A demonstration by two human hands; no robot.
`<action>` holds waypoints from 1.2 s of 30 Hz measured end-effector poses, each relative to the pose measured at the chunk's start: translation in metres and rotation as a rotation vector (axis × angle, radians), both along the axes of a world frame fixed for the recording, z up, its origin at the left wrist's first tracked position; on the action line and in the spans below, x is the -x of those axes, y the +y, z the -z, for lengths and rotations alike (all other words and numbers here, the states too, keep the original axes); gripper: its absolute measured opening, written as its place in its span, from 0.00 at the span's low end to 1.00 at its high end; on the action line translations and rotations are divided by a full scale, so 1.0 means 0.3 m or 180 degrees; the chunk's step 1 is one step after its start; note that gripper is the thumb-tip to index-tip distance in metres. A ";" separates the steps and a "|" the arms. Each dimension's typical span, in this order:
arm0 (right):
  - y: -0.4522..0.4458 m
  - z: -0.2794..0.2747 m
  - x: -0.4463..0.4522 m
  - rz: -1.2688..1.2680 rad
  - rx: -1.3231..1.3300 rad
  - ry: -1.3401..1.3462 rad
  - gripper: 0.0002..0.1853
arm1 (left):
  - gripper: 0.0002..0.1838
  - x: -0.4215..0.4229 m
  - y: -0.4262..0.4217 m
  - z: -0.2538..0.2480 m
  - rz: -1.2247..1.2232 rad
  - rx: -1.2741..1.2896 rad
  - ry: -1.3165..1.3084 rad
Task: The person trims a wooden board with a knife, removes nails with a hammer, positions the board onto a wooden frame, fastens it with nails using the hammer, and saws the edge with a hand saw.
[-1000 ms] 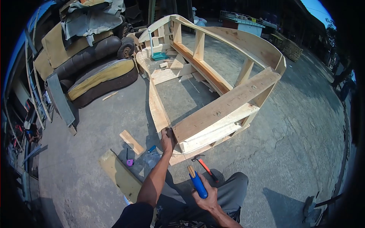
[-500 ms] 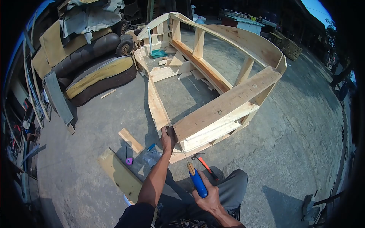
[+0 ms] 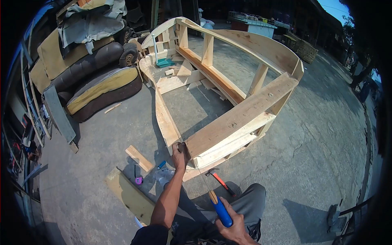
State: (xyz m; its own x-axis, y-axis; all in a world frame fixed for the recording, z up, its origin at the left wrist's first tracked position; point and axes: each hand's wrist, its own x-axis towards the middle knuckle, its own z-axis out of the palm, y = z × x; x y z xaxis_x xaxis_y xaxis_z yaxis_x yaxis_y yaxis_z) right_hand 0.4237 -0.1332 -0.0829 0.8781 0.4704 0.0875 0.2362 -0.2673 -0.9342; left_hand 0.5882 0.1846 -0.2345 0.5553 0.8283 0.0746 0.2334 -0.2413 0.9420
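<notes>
My right hand (image 3: 233, 227) is wrapped round the blue handle of a handsaw (image 3: 221, 210). The saw's thin blade, seen nearly edge-on, runs up and left from the handle to the near end of a brown wooden board (image 3: 241, 114). That board lies along the top of one side of a pale wooden sofa frame (image 3: 165, 118). At the board's near corner my left hand (image 3: 179, 156) is closed on its end, close beside the blade. Some of the left fingers are in shadow, and the contact between teeth and wood is too small to make out.
On the concrete near my legs lie an orange-handled hammer (image 3: 221, 182), a purple tape measure (image 3: 139, 180), a blue lighter-like item (image 3: 161, 164), a wood offcut (image 3: 139, 158) and a greenish panel (image 3: 130, 194). Worn sofa parts (image 3: 104, 92) stand left; wood scraps (image 3: 185, 68) lie inside the frame.
My right hand has drawn the saw back, down and to the right, so more blade shows before the board. My left hand keeps its grip on the board's end. The view has shifted slightly.
</notes>
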 end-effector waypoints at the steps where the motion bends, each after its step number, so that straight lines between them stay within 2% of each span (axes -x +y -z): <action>1: -0.025 -0.017 0.029 -0.0007 0.0020 0.0001 0.37 | 0.26 0.001 -0.002 0.014 -0.0068 -0.0207 -0.0082; 3: -0.048 -0.063 0.049 0.0050 0.0125 0.0449 0.37 | 0.25 -0.010 0.000 0.008 -0.0123 -0.0218 -0.0011; 5: 0.049 -0.046 -0.047 0.0000 0.0204 0.0494 0.37 | 0.24 0.013 -0.026 -0.001 -0.0128 -0.0214 0.0131; 7: 0.157 -0.012 -0.140 -0.0025 0.0219 0.0523 0.37 | 0.23 0.020 -0.037 -0.086 0.0080 0.0524 0.0028; 9: 0.222 0.019 -0.189 -0.0083 0.0313 0.0334 0.37 | 0.23 0.023 -0.035 -0.075 0.0051 0.0385 0.0069; 12: 0.068 0.004 -0.068 0.0065 0.0042 0.0418 0.37 | 0.21 0.007 -0.001 -0.003 -0.0033 -0.0087 0.0134; 14: -0.058 0.014 0.048 0.0112 0.0244 0.0167 0.38 | 0.20 -0.012 0.018 0.052 -0.0114 -0.0323 0.0121; 15: -0.099 -0.033 0.068 -0.0002 0.0326 0.0998 0.39 | 0.21 -0.005 0.007 0.036 -0.0103 -0.0142 0.0026; 20: 0.151 0.023 -0.133 0.0063 -0.0146 0.0252 0.39 | 0.24 0.007 -0.036 -0.077 0.0016 0.0440 0.0040; 22: 0.207 0.018 -0.190 -0.0111 0.0384 0.0541 0.39 | 0.23 0.024 -0.038 -0.108 0.0076 0.0428 0.0202; 23: 0.172 0.015 -0.166 -0.0071 0.0343 0.0571 0.39 | 0.23 0.022 -0.027 -0.086 0.0073 0.0412 0.0203; 25: 0.044 0.014 -0.050 0.0051 -0.0023 0.0260 0.39 | 0.21 0.007 -0.018 -0.019 -0.0130 -0.0336 -0.0014; 26: -0.027 0.020 0.011 0.0033 0.0023 0.0125 0.39 | 0.21 -0.014 -0.009 -0.009 -0.0133 -0.0324 -0.0041; 28: -0.062 -0.039 0.102 0.0372 0.0512 0.0527 0.36 | 0.20 -0.008 -0.004 0.028 -0.0164 -0.0246 -0.0013; 29: -0.036 -0.027 0.074 0.0366 0.0531 0.0540 0.36 | 0.21 -0.013 0.003 0.032 -0.0189 -0.0289 -0.0063; 30: 0.016 0.001 0.021 0.0265 0.0182 0.0389 0.36 | 0.21 0.001 -0.004 0.042 -0.0167 -0.0281 -0.0025; 31: 0.075 0.029 -0.040 0.0167 -0.0175 0.0214 0.36 | 0.21 0.018 -0.029 -0.019 -0.0098 -0.0015 0.0038; 33: 0.224 0.061 -0.175 0.0090 -0.0012 0.0374 0.35 | 0.23 0.010 -0.041 -0.072 0.0016 0.0430 -0.0066; 36: 0.206 0.049 -0.170 0.0069 0.0064 0.0277 0.37 | 0.22 0.005 -0.014 -0.033 -0.0035 0.0013 0.0151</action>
